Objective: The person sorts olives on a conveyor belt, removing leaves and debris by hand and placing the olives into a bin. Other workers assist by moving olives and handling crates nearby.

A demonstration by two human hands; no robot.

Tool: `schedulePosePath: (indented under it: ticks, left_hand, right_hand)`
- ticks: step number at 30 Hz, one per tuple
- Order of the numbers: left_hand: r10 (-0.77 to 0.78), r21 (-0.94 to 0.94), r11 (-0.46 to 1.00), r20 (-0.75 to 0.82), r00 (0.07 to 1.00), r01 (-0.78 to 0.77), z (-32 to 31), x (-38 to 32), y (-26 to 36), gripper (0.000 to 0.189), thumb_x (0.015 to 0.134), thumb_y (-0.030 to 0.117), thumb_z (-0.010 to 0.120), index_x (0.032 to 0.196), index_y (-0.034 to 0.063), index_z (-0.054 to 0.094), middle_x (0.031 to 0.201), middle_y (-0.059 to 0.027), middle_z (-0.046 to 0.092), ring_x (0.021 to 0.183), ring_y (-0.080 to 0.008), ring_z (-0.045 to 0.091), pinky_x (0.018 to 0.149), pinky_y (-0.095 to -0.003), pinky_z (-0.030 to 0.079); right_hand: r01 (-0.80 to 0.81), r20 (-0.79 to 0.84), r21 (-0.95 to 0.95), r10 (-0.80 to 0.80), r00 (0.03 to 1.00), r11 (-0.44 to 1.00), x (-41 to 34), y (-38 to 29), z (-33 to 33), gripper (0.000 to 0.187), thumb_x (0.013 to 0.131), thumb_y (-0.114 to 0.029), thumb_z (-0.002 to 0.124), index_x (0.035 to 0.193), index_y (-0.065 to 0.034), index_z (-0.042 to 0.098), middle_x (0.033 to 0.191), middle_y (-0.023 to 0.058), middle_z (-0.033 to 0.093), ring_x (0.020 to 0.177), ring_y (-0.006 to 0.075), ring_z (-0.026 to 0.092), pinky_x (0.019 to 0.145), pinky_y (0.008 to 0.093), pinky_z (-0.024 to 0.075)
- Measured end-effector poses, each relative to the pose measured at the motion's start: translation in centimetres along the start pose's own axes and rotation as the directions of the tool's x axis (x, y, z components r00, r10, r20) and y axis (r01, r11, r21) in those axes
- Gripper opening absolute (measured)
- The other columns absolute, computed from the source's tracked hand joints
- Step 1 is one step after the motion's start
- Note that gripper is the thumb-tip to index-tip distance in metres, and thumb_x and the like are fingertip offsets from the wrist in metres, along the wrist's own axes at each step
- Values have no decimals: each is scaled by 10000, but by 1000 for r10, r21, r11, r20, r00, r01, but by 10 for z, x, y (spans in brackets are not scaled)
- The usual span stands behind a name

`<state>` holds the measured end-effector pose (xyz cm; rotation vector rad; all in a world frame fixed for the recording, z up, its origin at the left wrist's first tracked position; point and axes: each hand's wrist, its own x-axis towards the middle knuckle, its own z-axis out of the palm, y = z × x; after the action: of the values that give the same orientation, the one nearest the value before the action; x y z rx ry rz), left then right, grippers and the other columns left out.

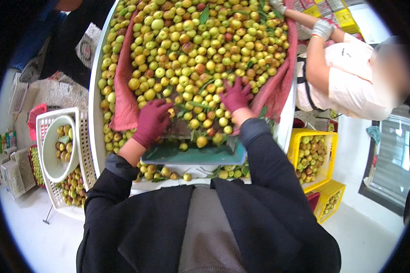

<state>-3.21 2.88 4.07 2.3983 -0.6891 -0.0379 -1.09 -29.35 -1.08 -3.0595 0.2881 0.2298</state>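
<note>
My left hand (153, 121), in a maroon glove, is at the near left of a big heap of green and reddish jujube-like fruits (194, 65), its fingers over the fruit's edge. On the heap's right side lies my right hand (237, 95), gloved alike, with fingers spread among the fruits. Whether the left fingers pinch a fruit is not visible. The heap rests on red cloth (124, 102) inside a white-walled bin (95, 82). Between and below my hands a few fruits and leaves sit at the edge above a green tray (194, 155).
A co-worker in a pale shirt (348, 75) reaches over the bin at the right. Yellow crates (331, 160) of fruit stand below them. At the left, a white crate (83, 136) holds fruit and a pale basin (48, 163). Another person's dark-clothed leg (70, 51) is at upper left.
</note>
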Motion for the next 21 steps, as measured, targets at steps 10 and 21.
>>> schedulePosePath:
  ticks: [10, 21]
  left_hand:
    - [143, 235, 966, -159, 977, -103, 6, 140, -56, 438, 764, 131, 682, 1199, 117, 630, 1276, -138, 573, 1230, -384, 486, 1039, -482, 388]
    - [87, 320, 946, -93, 992, -52, 33, 181, -30, 578, 691, 325, 761, 1232, 169, 629, 1353, -125, 469, 1323, -313, 381, 1012, -565, 328]
  right_hand:
    - [530, -30, 358, -558, 829, 769, -99, -55, -6, 681, 805, -305, 721, 1436, -257, 468, 1508, 182, 353, 1347, 423, 379, 1041, 578, 350]
    - [86, -408, 264, 31, 912, 961, 117, 104, -41, 561, 738, -317, 758, 1258, -172, 605, 1346, 241, 492, 1236, 426, 481, 1042, 483, 408]
